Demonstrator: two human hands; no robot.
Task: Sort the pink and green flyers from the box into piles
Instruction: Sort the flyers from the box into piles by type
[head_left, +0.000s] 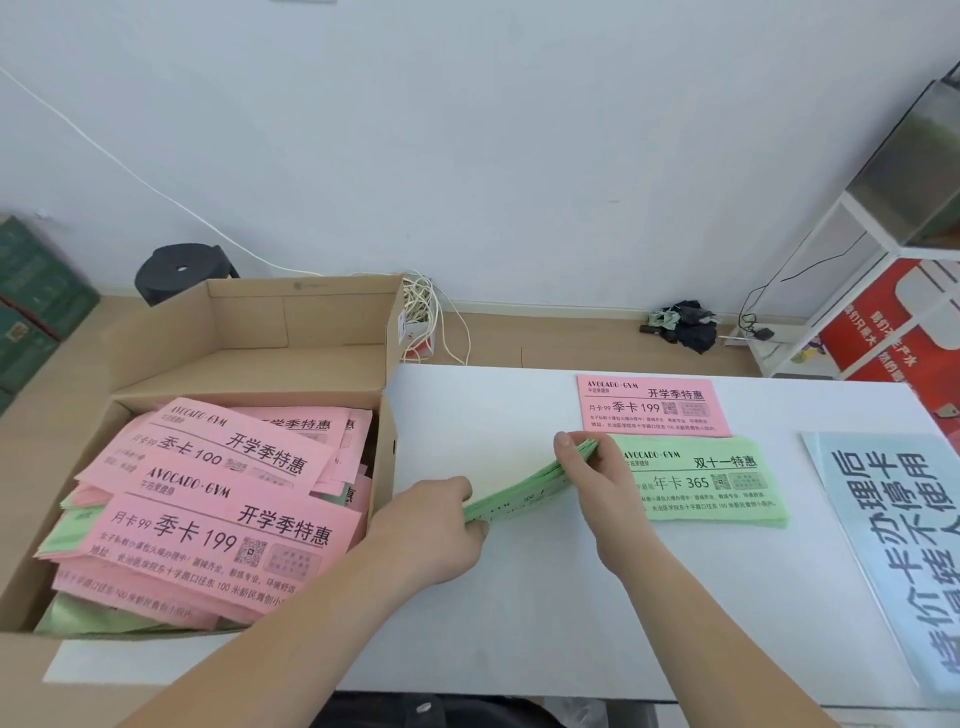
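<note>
An open cardboard box (387, 457) at the left holds several pink flyers (223, 519) lying over green ones (104, 621). Both hands hold a bundle of green flyers (524, 493) edge-on above the white table (519, 613). My left hand (436, 525) grips its near left end. My right hand (597, 483) pinches its far right end, just over the left edge of the green pile (717, 488). A pink pile (652, 405) lies flat behind the green pile.
A large blue-grey printed sheet (893, 561) lies at the table's right side. Behind the table are a white wire bundle (421, 312), a black stool (182, 270), dark clutter on the floor (685, 322) and a white shelf frame (852, 280).
</note>
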